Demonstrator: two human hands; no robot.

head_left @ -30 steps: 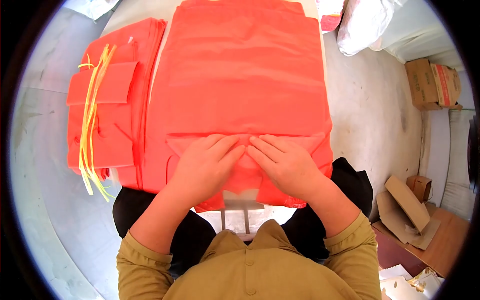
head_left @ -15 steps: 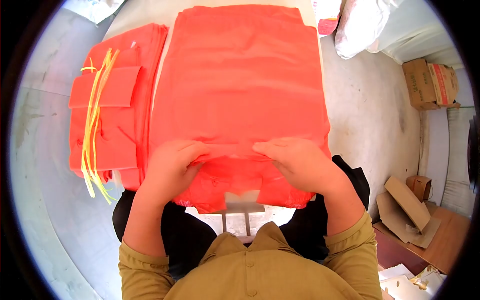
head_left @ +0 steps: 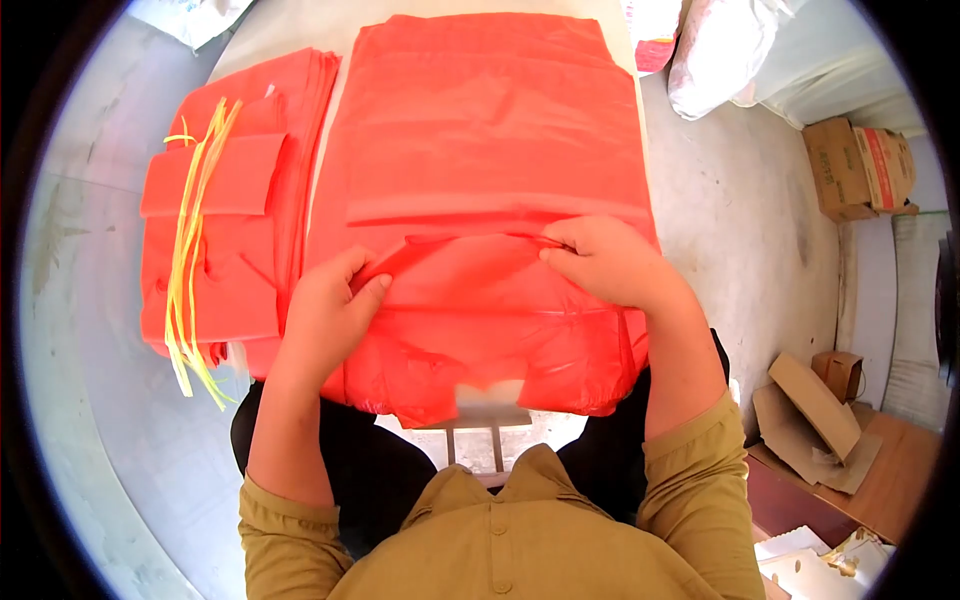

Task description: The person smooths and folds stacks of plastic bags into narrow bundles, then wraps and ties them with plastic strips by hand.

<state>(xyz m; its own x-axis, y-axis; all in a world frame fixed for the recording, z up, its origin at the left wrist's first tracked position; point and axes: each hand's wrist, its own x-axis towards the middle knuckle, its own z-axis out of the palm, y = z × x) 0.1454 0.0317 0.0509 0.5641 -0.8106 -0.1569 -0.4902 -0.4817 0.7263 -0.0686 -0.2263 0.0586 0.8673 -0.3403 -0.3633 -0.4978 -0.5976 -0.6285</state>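
A wide stack of red plastic bags [head_left: 490, 130] lies flat in front of me, its cut-out handle ends hanging over the near table edge. My left hand [head_left: 345, 300] pinches the left part of a raised fold in the top bag, thumb against fingers. On the right part of the same fold, my right hand [head_left: 600, 255] grips the thin plastic between thumb and fingers. The lifted edge stretches between both hands. To the left sits a second pile of folded red bags [head_left: 215, 240], with yellow strips [head_left: 190, 250] lying across it.
The pale table [head_left: 300, 30] shows behind the stacks. White sacks [head_left: 725, 55] stand at the upper right. Cardboard boxes [head_left: 860, 170] rest against the right wall, and an opened carton [head_left: 815, 420] lies on a brown wooden surface [head_left: 895, 470] lower down.
Both hands have moved away from me, the right one farther, drawing the top bag's edge up and forward into a fold. More of the crumpled plastic near the handles is exposed.
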